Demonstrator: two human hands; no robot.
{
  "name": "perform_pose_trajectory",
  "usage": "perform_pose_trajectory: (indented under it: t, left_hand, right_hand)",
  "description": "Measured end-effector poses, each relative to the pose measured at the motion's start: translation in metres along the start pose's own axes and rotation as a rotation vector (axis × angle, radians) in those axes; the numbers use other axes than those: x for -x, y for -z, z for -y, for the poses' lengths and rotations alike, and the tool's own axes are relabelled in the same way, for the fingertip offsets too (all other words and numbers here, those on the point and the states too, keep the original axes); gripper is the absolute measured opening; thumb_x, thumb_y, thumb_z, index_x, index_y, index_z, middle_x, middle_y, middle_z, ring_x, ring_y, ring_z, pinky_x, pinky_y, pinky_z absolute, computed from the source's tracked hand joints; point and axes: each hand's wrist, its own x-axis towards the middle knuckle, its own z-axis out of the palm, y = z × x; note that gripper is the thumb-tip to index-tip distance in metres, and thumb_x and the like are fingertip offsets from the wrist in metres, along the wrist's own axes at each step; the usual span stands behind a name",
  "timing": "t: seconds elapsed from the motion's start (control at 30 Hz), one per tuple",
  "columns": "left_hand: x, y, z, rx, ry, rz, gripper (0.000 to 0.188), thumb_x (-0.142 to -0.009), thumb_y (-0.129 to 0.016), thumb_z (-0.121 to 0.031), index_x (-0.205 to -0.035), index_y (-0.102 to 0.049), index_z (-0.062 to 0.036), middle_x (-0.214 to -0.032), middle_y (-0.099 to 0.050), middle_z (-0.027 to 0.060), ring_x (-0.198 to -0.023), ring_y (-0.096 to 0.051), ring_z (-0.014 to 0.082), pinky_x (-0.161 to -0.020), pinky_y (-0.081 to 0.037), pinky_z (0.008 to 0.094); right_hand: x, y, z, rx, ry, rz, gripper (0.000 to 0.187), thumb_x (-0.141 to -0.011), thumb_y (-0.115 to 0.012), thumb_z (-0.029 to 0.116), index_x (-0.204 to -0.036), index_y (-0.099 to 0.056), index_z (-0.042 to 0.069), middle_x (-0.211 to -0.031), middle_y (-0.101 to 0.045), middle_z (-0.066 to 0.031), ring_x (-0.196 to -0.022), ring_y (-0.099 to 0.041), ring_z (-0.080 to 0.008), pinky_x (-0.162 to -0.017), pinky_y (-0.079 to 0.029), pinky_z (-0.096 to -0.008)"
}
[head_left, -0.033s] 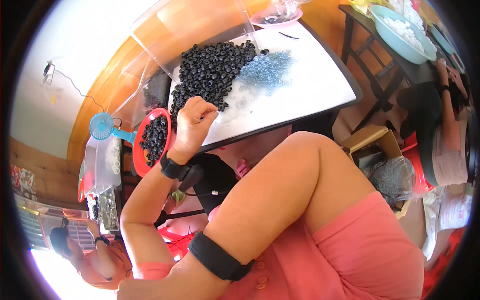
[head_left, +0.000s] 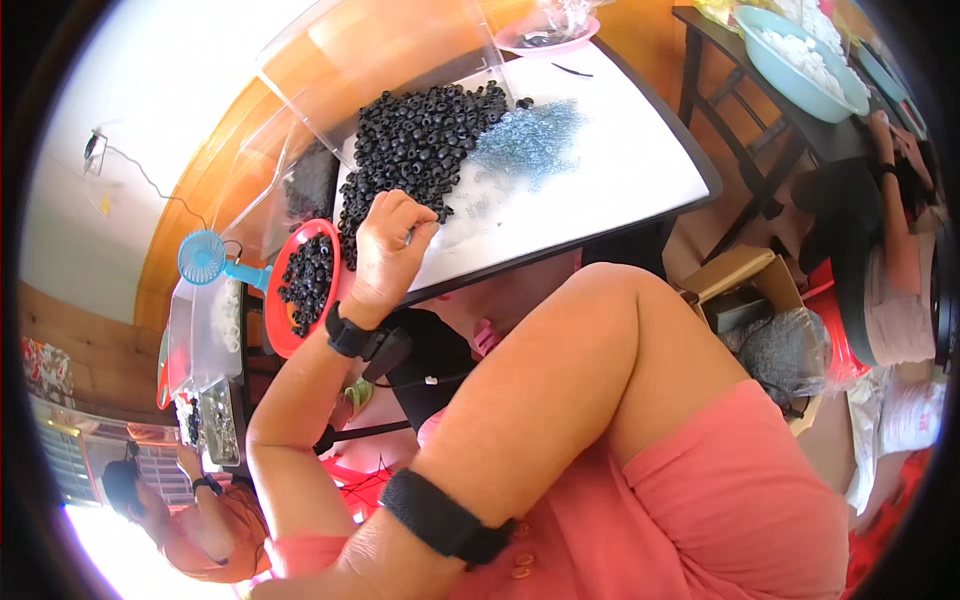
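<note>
My left hand (head_left: 388,245) is raised over the near edge of a white-topped table (head_left: 620,150), its thumb and fingertips pressed together. Whatever they hold, if anything, is too small to make out. Right beyond that hand spreads a heap of small black ring-like parts (head_left: 415,135). Touching the heap's right side lies a pile of tiny bluish, glittering pieces (head_left: 530,140). My right arm is bent, its elbow toward the table and its forearm crossing to the lower left. Only the back of my right hand (head_left: 315,588) shows at the lower edge; its fingers are out of sight.
A red tray (head_left: 276,325) of black parts sits left of my left hand, beside a blue fan (head_left: 203,258). Clear panels (head_left: 310,95) border the table. One person (head_left: 205,525) works at left, another (head_left: 895,240) at right near a pale-blue basin (head_left: 757,60). A cardboard box (head_left: 730,277) stands at right.
My right hand has shifted slightly toward the lower right, so less of it shows. My left hand stays nearly in place with its fingertips together.
</note>
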Motion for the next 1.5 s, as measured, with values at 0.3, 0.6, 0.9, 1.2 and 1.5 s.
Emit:
perform_pose_trajectory:
  t: [0.3,0.6,0.9,1.2,1.5]
  left_hand:
    - [-0.016,-0.036,-0.007,-0.263,-0.188,-0.036,0.014,-0.068,-0.075,-0.008,-0.074,-0.063,-0.0059,-0.084,-0.055,0.0075,-0.084,-0.053,0.0287,-0.071,-0.049,0.0393]
    - [-0.013,-0.047,-0.022,-0.476,-0.238,0.016,0.009,-0.068,-0.065,-0.012,-0.067,-0.059,-0.0049,-0.079,-0.053,0.0099,-0.085,-0.054,0.0282,-0.067,-0.047,0.0386]
    - [-0.009,-0.059,-0.033,-0.468,-0.011,-0.088,0.009,-0.071,-0.065,-0.004,-0.07,-0.056,-0.0039,-0.079,-0.054,0.0116,-0.081,-0.055,0.0311,-0.064,-0.049,0.0421]
    - [0.0,-0.051,-0.031,-0.31,0.076,-0.201,0.006,-0.078,-0.065,-0.003,-0.078,-0.061,0.0004,-0.078,-0.058,0.0102,-0.073,-0.058,0.027,-0.063,-0.049,0.0381]
    - [0.013,-0.014,-0.045,1.357,0.998,-0.133,0.014,-0.091,-0.059,-0.006,-0.097,-0.064,0.0047,-0.083,-0.062,0.0078,-0.067,-0.056,0.0121,-0.052,-0.04,0.0234]
  right_hand:
    - [0.264,0.096,0.086,0.048,-0.642,-0.887,0.005,-0.083,-0.07,0.006,-0.081,-0.067,0.002,-0.071,-0.064,-0.0043,-0.065,-0.06,-0.0102,-0.059,-0.046,-0.026]
    - [0.364,0.11,0.125,0.109,-0.73,-1.639,0.011,-0.086,-0.072,0.01,-0.079,-0.067,0.003,-0.067,-0.061,0.0005,-0.055,-0.053,-0.0053,-0.049,-0.037,-0.0205]
    - [0.382,0.1,0.102,0.226,-0.749,-1.691,0.01,-0.087,-0.072,0.007,-0.081,-0.066,0.002,-0.07,-0.061,0.0014,-0.059,-0.053,-0.0052,-0.053,-0.041,-0.0206]
    - [0.386,0.1,0.082,0.401,-0.757,-1.675,0.004,-0.089,-0.07,0.003,-0.088,-0.067,0.001,-0.076,-0.063,0.0009,-0.065,-0.054,-0.0053,-0.06,-0.044,-0.0207]
    - [0.381,0.114,0.046,0.687,-0.645,-1.363,0.015,-0.084,-0.069,-0.007,-0.097,-0.068,0.0,-0.084,-0.065,-0.0066,-0.077,-0.064,-0.0133,-0.067,-0.05,-0.025]
